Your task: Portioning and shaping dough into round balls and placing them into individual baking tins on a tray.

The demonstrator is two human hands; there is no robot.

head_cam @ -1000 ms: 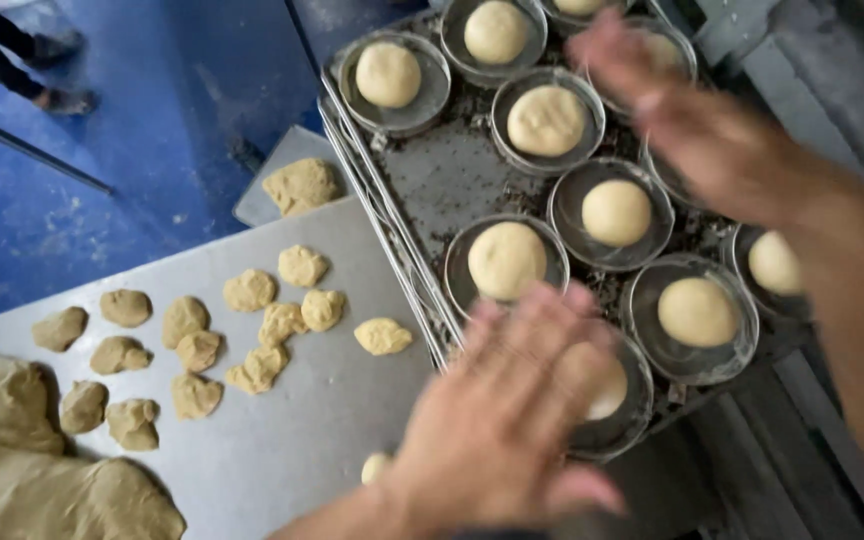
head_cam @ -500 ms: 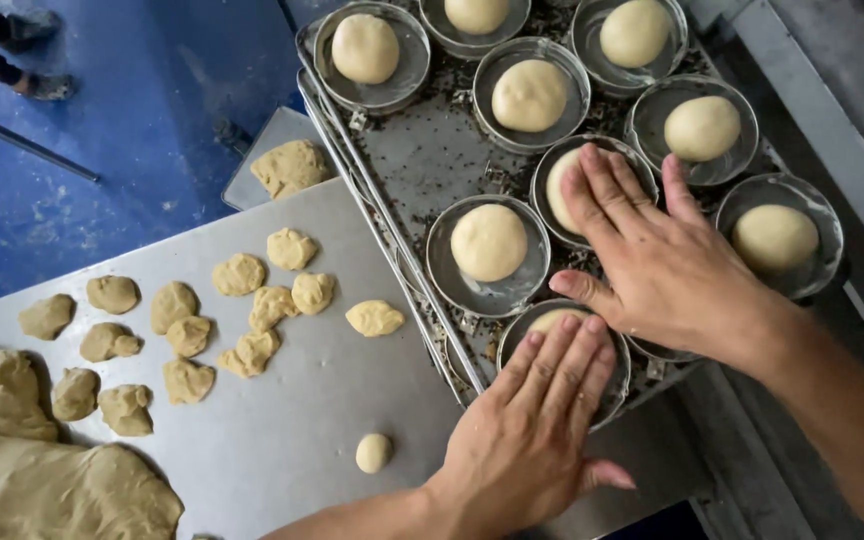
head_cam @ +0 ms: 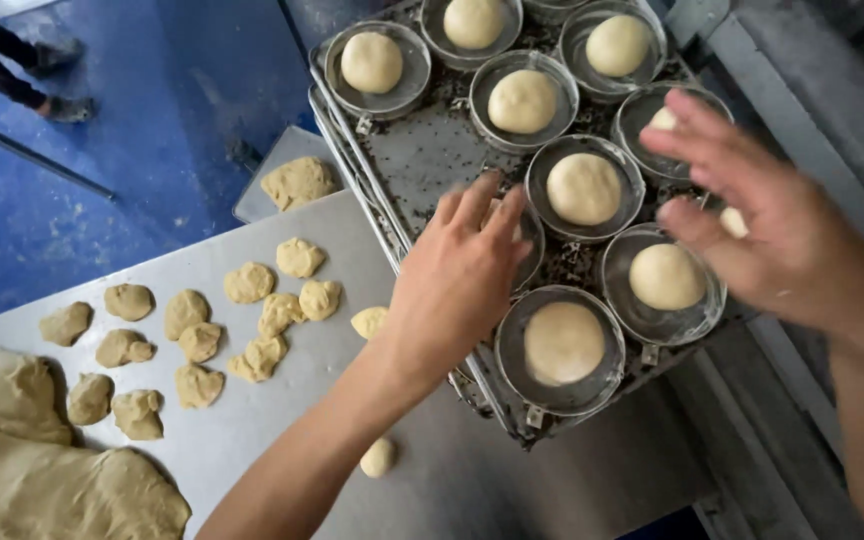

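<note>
You are in a bakery production room, dark crusted metal tray (head_cam: 422, 160) of round tins with dough balls (head_cam: 582, 188), steel surface (head_cam: 282, 420) strewn with torn tan dough pieces (head_cam: 249, 282), large dough slab (head_cam: 32, 480), blue painted floor (head_cam: 152, 130)

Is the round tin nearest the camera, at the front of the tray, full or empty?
Full: the front tin holds one flattened dough round covering most of its base.

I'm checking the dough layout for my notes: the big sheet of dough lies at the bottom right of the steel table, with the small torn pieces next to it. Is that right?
Not quite. In the head view the big sheet of dough lies at the bottom left of the steel table, not the bottom right. The small torn pieces do lie next to it, and the tray of round tins sits to the right.
</note>
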